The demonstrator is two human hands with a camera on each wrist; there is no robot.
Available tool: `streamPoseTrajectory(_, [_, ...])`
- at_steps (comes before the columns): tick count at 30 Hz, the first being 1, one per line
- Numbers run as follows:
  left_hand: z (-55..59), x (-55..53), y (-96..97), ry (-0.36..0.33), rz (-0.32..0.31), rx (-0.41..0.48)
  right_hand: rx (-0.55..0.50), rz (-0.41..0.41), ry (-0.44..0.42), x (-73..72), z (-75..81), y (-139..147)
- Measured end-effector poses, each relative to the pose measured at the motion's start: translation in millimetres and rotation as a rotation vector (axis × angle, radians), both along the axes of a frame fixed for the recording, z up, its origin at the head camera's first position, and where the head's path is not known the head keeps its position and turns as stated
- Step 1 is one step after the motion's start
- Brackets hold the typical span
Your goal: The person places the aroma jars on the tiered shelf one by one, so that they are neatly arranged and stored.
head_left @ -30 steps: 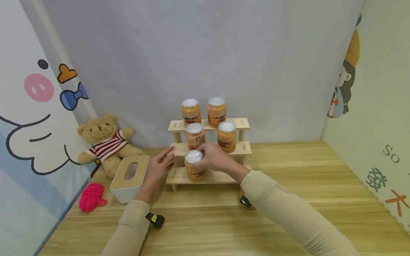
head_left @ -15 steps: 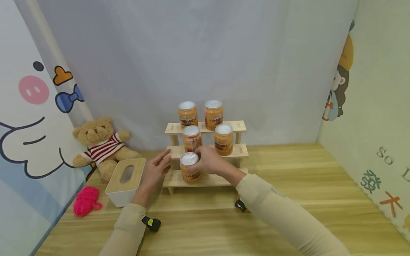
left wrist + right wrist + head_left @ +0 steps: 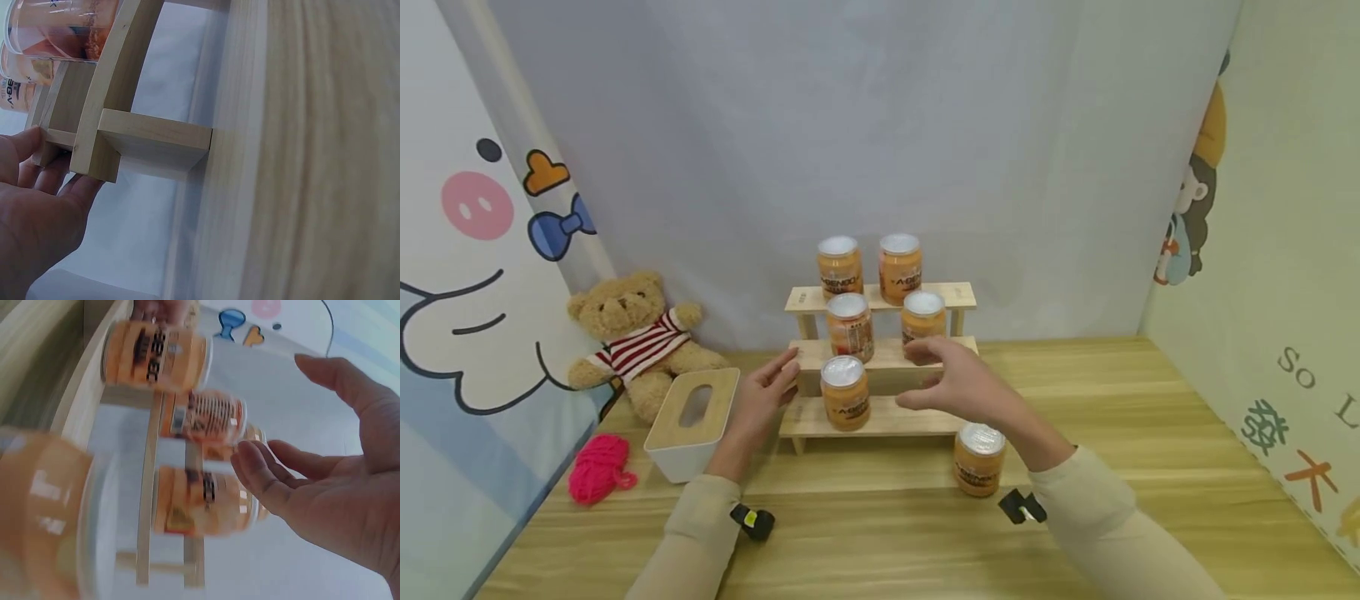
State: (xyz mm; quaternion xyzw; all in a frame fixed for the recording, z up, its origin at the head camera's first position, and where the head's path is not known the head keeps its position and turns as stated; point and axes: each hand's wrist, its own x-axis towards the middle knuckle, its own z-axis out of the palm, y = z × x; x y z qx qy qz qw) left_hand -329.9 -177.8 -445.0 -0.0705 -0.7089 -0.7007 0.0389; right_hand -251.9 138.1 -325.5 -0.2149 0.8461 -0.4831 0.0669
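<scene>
A three-tier wooden display stand (image 3: 906, 419) carries several orange fruit jars with silvery lids. My left hand (image 3: 763, 400) holds the stand's left end; in the left wrist view its thumb (image 3: 26, 142) meets a tier end while the fingers reach behind. On the lowest tier, toward the left, one jar (image 3: 846, 400) stands upright. To its right my right hand (image 3: 966, 379) hovers with thumb and fingers spread, nothing between them. It partly covers the right jar (image 3: 923, 313) of the middle tier. Below that hand, another jar (image 3: 979, 461) stands upright on the table.
Left of the stand is a white tissue box (image 3: 688, 442) with a wooden lid, close beside the left forearm. A teddy bear (image 3: 651, 346) in a striped shirt leans behind it. Pink yarn (image 3: 601, 468) lies near the table's left edge. A grey curtain (image 3: 880, 125) hangs behind.
My right hand has let go of the jar on the lowest tier and drawn back to the right, bringing the table jar into fuller view. The left hand stays at the stand.
</scene>
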Motion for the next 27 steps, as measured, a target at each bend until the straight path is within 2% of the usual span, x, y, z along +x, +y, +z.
streamPoseTrajectory(4, [0.7,1.5,-0.5,-0.006,0.008,-0.01,0.116,0.011,0.035,5.1,-7.2,29.7])
streamPoseTrajectory(7, [0.8,0.7,-0.6,0.0,0.016,-0.013,0.234,0.038,0.098,6.1,-12.3,47.5])
streamPoseTrajectory(11, [-0.6,-0.7,-0.8,0.009,0.02,-0.013,0.321,0.075,0.14,6.3,-19.8,64.3])
streamPoseTrajectory(18, [-1.6,-0.6,-0.2,0.017,0.009,0.004,0.359,0.226,0.08,8.6,-32.1,79.0])
streamPoseTrajectory(27, [0.3,-0.3,-0.1,0.017,0.02,-0.003,0.348,0.304,0.076,-2.9,-45.6,78.3])
